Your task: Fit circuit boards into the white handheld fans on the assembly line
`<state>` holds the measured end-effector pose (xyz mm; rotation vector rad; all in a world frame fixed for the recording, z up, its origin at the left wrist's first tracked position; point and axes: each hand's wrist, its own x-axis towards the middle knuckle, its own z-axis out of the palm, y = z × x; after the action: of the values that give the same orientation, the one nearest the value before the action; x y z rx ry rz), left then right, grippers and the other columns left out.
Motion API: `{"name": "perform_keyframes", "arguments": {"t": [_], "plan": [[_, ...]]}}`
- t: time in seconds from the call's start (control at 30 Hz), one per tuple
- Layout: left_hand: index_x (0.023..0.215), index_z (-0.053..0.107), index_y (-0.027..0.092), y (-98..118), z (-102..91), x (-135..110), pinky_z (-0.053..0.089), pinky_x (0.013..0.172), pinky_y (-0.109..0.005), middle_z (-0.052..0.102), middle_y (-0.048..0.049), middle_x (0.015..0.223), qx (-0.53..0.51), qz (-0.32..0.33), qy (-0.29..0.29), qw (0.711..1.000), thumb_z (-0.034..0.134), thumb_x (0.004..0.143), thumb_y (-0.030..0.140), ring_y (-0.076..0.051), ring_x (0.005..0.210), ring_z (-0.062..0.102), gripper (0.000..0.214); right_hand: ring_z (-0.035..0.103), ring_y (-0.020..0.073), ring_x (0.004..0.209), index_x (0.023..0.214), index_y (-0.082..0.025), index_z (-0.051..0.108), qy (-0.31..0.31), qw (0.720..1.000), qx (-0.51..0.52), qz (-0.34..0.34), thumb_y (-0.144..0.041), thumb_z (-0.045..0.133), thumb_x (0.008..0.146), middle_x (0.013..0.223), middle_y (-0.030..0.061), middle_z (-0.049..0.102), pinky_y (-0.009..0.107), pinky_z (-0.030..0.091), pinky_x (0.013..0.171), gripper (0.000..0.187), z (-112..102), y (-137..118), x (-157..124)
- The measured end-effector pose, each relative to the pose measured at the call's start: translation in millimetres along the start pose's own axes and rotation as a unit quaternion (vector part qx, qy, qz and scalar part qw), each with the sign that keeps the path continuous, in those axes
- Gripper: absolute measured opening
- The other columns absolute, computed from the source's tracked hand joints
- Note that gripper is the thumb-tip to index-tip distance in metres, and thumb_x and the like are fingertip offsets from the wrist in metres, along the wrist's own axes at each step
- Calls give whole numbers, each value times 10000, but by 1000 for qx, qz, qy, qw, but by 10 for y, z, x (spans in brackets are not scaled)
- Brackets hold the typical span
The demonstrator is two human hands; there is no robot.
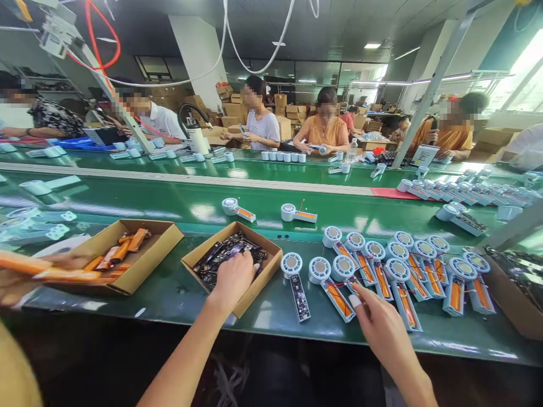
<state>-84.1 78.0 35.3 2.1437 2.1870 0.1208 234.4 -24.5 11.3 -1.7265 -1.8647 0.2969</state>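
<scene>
My left hand (237, 274) is down in a cardboard box (257, 291) of dark circuit boards (216, 254). Its fingers are curled onto the boards, and the fingertips are partly hidden. My right hand (379, 319) has thumb and forefinger closed at the handle of a light-blue handheld fan (343, 267), its handle mostly covered by the hand. Just left of it lies a fan with an orange battery and red wires in its open handle (339, 302). Beside the box, another fan (292, 264) shows a circuit board (300, 297) along its handle.
More open fans (399, 270) crowd the right side, near another box of boards (517, 305). At left, another person's hand (19, 282) holds orange batteries by a battery box (156, 254). Two fans (288, 212) lie on the green belt (190, 198). Several co-workers sit opposite.
</scene>
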Motion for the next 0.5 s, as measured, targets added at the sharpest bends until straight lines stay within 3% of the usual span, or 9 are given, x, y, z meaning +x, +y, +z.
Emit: {"name": "perform_keyframes", "arguments": {"t": [0.07, 0.3, 0.4, 0.5], "plan": [[1023, 646, 77, 54, -33, 20, 523, 818, -432, 730, -258, 1015, 26, -3, -29, 999, 473, 898, 179, -382, 997, 716, 237, 725, 253, 907, 1226, -198, 662, 26, 999, -36, -29, -327, 389, 995, 1069, 104, 739, 328, 565, 708, 380, 71, -54, 11], [1015, 701, 134, -37, -88, 50, 534, 779, -412, 759, -236, 1039, 67, -28, -86, 994, 513, 883, 281, -381, 998, 726, 273, 700, 223, 925, 1285, -196, 579, 15, 995, -78, -57, -154, 465, 963, 1020, 75, 711, 298, 541, 728, 343, 126, -259, 68], [987, 721, 125, -2, -90, 50, 528, 802, -442, 758, -253, 1039, 64, -17, -100, 993, 545, 843, 282, -407, 1024, 714, 276, 688, 202, 821, 1309, -213, 567, -29, 986, -136, -96, -137, 557, 939, 954, 59, 700, 258, 496, 644, 379, 149, -370, 185], [936, 731, 118, 26, -116, 77, 523, 806, -450, 758, -268, 1026, 46, -7, -104, 994, 585, 774, 224, -418, 1018, 714, 243, 669, 196, 765, 1168, -213, 644, -65, 969, -186, -148, -63, 604, 891, 873, 42, 677, 243, 457, 594, 318, 195, -411, 300]]}}
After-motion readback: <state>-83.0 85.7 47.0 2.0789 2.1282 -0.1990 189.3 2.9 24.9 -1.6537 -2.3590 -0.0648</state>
